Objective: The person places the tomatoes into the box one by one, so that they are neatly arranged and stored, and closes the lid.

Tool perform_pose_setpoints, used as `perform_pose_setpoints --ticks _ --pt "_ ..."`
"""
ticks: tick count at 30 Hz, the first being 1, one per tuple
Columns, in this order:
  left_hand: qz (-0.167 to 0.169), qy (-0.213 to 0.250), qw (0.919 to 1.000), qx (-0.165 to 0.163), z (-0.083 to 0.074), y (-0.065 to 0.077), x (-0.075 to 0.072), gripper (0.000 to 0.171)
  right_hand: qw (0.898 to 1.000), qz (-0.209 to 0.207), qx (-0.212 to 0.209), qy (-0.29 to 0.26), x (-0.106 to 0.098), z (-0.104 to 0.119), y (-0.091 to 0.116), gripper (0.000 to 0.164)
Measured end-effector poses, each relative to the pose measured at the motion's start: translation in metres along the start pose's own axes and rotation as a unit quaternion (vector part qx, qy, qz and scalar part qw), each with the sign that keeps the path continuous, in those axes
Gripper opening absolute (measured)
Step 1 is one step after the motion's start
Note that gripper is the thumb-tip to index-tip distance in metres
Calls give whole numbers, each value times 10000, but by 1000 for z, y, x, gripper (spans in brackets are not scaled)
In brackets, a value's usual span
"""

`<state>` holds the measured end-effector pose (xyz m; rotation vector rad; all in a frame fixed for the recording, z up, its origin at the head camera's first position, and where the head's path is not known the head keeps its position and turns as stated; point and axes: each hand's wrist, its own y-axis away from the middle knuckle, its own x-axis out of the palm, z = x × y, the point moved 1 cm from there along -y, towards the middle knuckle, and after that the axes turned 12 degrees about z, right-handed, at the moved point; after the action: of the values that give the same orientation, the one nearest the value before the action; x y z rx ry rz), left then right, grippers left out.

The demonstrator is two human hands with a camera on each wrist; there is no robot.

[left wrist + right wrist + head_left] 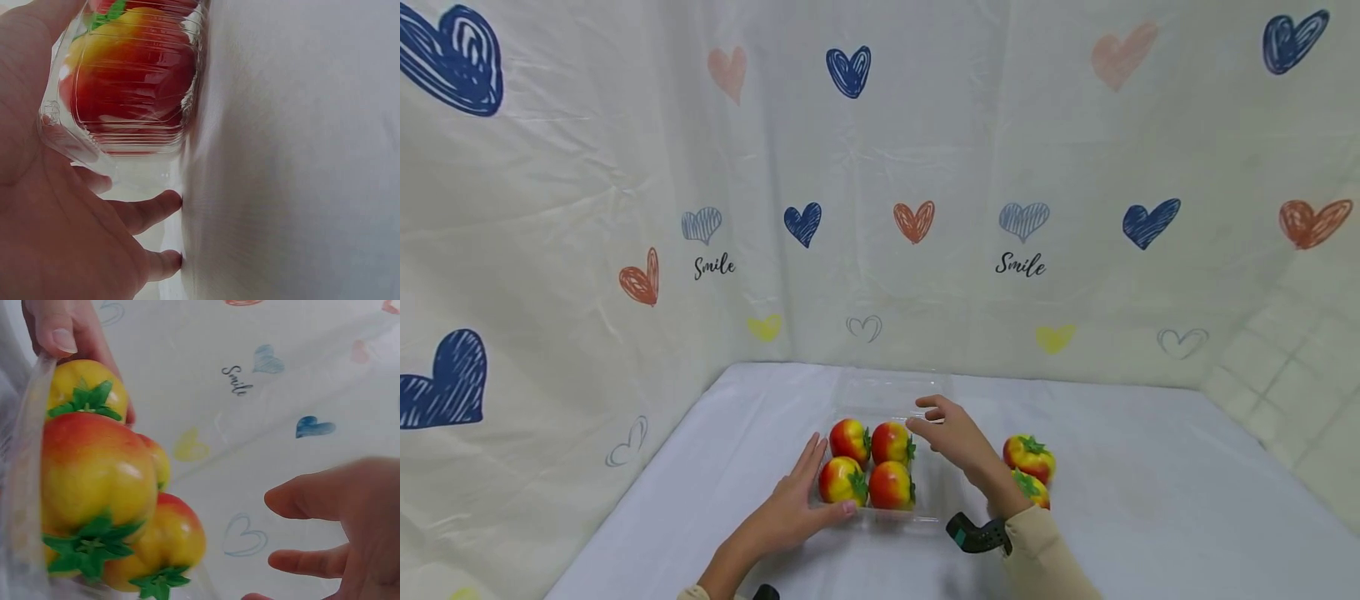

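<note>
A clear plastic box (pixel 931 492) with its lid laid open at the back contains several red-and-yellow fruits (pixel 891 486) with green leafy caps, grouped to its left. Around the box's front left corner, my left hand (pixel 797 500) spreads its fingers along the side, with the thumb at the front rim. In the left wrist view, two fingertips (pixel 169 201) rest at the white cloth beside the box. Over the right part of the box, my right hand (pixel 958 437) is raised with parted, loosely bent fingers and holds nothing. It is nearest the back right fruit (pixel 889 443).
Two more such fruits lie on the cloth right of the box: one farther back (pixel 1030 457), and a nearer one (pixel 1033 490) partly hidden by my right forearm. A white table cloth (pixel 1150 500) spreads underneath. A curtain (pixel 925 150) printed with hearts stands behind and beside the table.
</note>
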<state>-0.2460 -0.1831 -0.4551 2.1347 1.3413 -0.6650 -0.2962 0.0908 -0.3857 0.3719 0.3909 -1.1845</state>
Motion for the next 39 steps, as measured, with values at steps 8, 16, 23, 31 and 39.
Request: perform_pose_setpoints --ticks 8,16,23,31,39 --pt "-11 -92 9999 99 1 -1 -1 118 9998 -167 -41 84 -22 -1 7 55" --pt "12 -63 9999 121 1 1 -1 117 9965 -451 -124 700 -47 -6 25 58" --pt "11 -49 9999 165 0 2 -1 116 9913 -351 -284 1234 -77 -20 39 61" --pt "1 -70 9999 141 2 1 0 117 9866 26 -339 1593 -105 -41 47 62" --pt "6 -86 9999 141 3 1 -2 117 9892 204 174 1438 -119 -62 51 74"
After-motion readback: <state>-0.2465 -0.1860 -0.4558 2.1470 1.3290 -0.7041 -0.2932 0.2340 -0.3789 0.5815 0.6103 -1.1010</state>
